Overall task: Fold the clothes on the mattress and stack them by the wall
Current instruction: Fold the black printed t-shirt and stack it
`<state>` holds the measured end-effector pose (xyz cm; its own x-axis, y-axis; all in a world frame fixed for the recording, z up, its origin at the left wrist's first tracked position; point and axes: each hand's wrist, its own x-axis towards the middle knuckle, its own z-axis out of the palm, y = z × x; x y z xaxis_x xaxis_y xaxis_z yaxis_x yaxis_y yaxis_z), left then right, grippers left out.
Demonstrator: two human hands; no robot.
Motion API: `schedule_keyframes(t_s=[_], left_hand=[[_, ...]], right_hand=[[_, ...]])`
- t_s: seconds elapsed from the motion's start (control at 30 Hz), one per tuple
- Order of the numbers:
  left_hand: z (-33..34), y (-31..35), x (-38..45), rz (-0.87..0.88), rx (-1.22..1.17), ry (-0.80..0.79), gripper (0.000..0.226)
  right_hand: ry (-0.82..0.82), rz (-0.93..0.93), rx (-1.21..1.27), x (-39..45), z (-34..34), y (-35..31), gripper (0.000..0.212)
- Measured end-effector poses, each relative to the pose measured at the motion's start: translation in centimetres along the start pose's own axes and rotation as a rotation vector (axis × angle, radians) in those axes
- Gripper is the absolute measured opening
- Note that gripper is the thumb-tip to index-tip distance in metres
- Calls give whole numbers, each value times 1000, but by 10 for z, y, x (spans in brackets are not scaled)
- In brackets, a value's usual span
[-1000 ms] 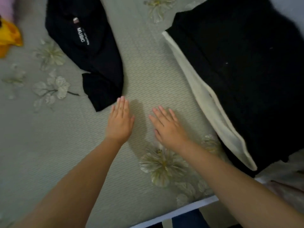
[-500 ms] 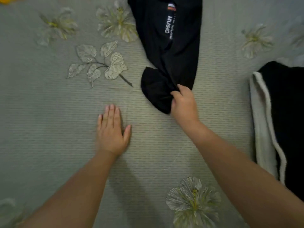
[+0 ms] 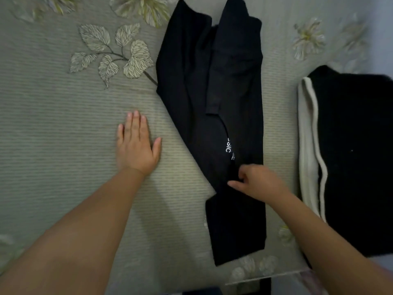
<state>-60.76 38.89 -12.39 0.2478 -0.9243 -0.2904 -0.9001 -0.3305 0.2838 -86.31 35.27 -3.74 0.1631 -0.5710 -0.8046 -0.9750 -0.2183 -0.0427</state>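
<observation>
A long black garment (image 3: 214, 116) lies lengthwise down the middle of the mattress (image 3: 53, 124), its far end running off the top of the view and its near end stopping just short of the mattress's front edge; part of a white printed word shows on a fold low on the cloth. The right hand (image 3: 257, 182) rests on the garment near that print, fingers curled and pinching a fold of the black fabric. The left hand (image 3: 136, 145) lies flat on the bare sheet just beside the garment's slanted left edge, fingers straight and together, holding nothing and not touching the cloth. To the left of the garment the flower-patterned sheet stretches wide and bare to the frame's edge. On the right a narrow strip of sheet separates the garment's straight right edge from a folded stack (image 3: 350, 156), black on top with a cream layer (image 3: 306, 145) showing along its left side, which reaches the right border of the view
</observation>
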Motion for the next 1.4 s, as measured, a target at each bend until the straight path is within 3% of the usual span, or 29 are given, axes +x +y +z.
schedule_keyframes(t_s=[0.03,0.1,0.27,0.43,0.5,0.6,0.67,0.73,0.83,0.93,1.0,1.1,1.2,1.3,1.4], left_hand=[[1,0,-1,2,6,4,72],[2,0,-1,4,16,11,68],[-5,4,-7,18,29,-46,64],[-13,49,-20,290,4,-43,58],[-15,77,-15,392,35,-9,57],[-18,114,-2,459,130,12,68],[-14,135,0,495,239,-72,68],[-7,151,-3,572,360,-186,54],[-2,166,-10,635,391,-292,41],[-11,177,-16,699,326,-413,30],[-25,185,-22,654,208,-493,27],[-52,196,-30,391,-172,-582,20],[-84,211,-33,179,-505,-571,23],[-132,228,-31,148,-572,-446,27],[-194,241,-27,172,-491,-426,23]], right_hand=[[102,27,74,-2,5,-5,49],[146,49,52,-5,21,-14,60],[301,101,197,-20,61,-9,40],[465,100,602,-43,73,20,28],[409,78,759,-55,73,39,24],[159,67,1005,-75,73,72,22],[27,102,1122,-88,76,95,23],[-36,148,1193,-99,82,118,22],[-14,241,1314,-108,93,150,25],[145,304,1382,-113,99,175,34],[316,347,1380,-113,94,184,23],[516,385,1548,-112,79,189,19],[581,376,1624,-114,50,190,14],[647,288,1615,-121,6,191,9],[752,151,1533,-131,-52,187,10]])
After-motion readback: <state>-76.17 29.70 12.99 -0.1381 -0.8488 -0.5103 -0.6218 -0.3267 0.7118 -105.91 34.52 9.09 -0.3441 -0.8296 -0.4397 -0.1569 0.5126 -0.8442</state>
